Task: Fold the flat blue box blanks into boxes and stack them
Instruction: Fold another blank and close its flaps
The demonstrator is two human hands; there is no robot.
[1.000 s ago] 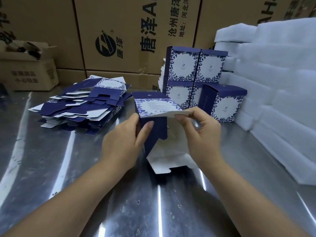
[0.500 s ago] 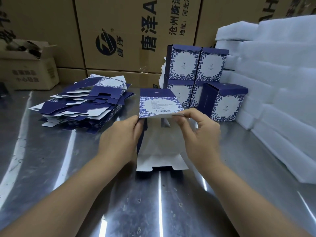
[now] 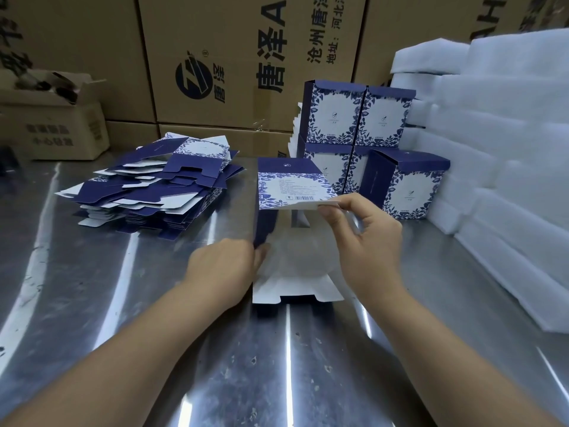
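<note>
At the middle of the counter [image 3: 308, 365] the half-opened box blank [image 3: 292, 186] stands propped, the left hand [image 3: 221, 266] clamping its grip on the dark side wall to anchor it while the right hand [image 3: 366, 241] pinches the patterned panel's front edge to lift it square.

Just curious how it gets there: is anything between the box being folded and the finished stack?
Nothing visible does. The half-folded box, held by the left hand and right hand, sits before the stacked boxes; a lone folded box stands off to the right.
</note>
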